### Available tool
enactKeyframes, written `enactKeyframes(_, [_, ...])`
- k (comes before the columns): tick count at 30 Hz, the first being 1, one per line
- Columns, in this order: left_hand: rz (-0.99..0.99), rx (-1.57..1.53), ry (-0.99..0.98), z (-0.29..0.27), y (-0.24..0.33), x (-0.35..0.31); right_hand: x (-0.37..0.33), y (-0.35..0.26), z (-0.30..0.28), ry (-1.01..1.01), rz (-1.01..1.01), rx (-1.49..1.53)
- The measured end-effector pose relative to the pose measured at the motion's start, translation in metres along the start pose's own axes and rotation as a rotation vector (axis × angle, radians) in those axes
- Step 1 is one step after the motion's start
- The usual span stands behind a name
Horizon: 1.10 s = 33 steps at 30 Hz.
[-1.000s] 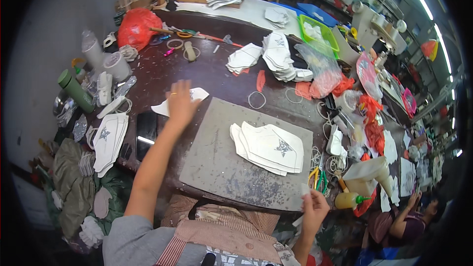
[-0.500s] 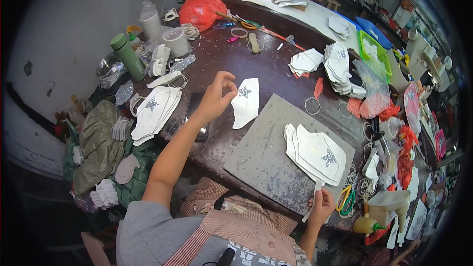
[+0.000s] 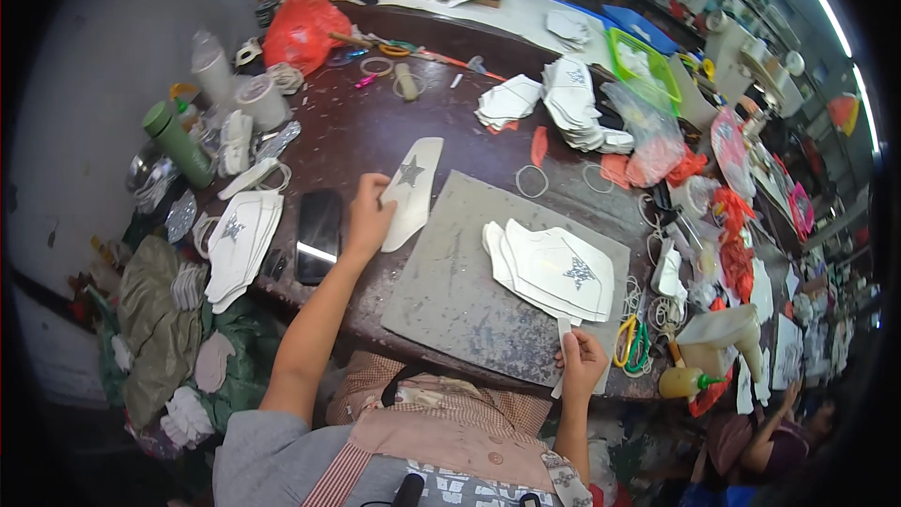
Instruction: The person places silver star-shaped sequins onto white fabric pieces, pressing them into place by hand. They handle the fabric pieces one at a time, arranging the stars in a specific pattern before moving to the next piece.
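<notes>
My left hand [image 3: 373, 213] pinches the left edge of a white shoe-upper-like piece [image 3: 413, 190] with a glittery silver star. The piece is tilted over the dark table, just left of the grey board; whether its lower end still touches the table I cannot tell. Beside the board's near right edge, my right hand [image 3: 584, 357] grips a narrow, flat white strip [image 3: 563, 336]. On the grey board [image 3: 450, 291] lies a fanned stack of similar white pieces [image 3: 554, 268], its top one bearing a star. The strip's upper end reaches the lower edge of this stack.
Left of my arm lie a black phone [image 3: 319, 230] and another white stack [image 3: 246, 239]. A green bottle [image 3: 178, 143] stands farther left. Scissors [image 3: 634, 343] and a yellow glue bottle [image 3: 683, 382] are near my right hand. More white stacks [image 3: 572, 99] lie at the back.
My left hand has come down onto the star piece, taken hold of its edge and tilted it. My right hand keeps the strip. The whole view has shifted.
</notes>
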<state>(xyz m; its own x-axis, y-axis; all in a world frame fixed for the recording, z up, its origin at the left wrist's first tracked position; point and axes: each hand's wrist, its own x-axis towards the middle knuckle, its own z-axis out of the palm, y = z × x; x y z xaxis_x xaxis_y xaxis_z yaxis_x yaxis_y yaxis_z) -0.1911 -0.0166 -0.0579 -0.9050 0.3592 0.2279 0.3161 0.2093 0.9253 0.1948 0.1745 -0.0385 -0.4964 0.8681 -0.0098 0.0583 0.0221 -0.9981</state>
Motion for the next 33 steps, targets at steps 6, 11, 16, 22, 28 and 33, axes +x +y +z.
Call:
enactKeyframes(6, [-0.031,-0.611,-0.545,-0.036,0.153,-0.060,0.002,-0.003,-0.012,0.058,0.090,0.037])
enactKeyframes(11, [0.334,0.124,-0.947,0.006,0.124,-0.119,0.008,-0.022,-0.005,-0.035,0.189,0.129])
enactKeyframes(16, [0.831,0.470,-0.547,0.001,0.112,-0.133,0.014,-0.080,0.047,-0.372,0.183,-0.119])
enactKeyframes(22, [0.625,0.467,-0.581,0.007,0.093,-0.198,0.039,-0.054,0.100,-0.631,0.161,-0.423])
enactKeyframes(28, [0.627,0.542,-0.576,0.011,0.086,-0.201,0.047,-0.058,0.099,-0.667,0.296,-0.402])
enactKeyframes(33, [0.695,0.660,-0.590,0.017,0.087,-0.197,0.048,-0.061,0.103,-0.671,0.313,-0.405])
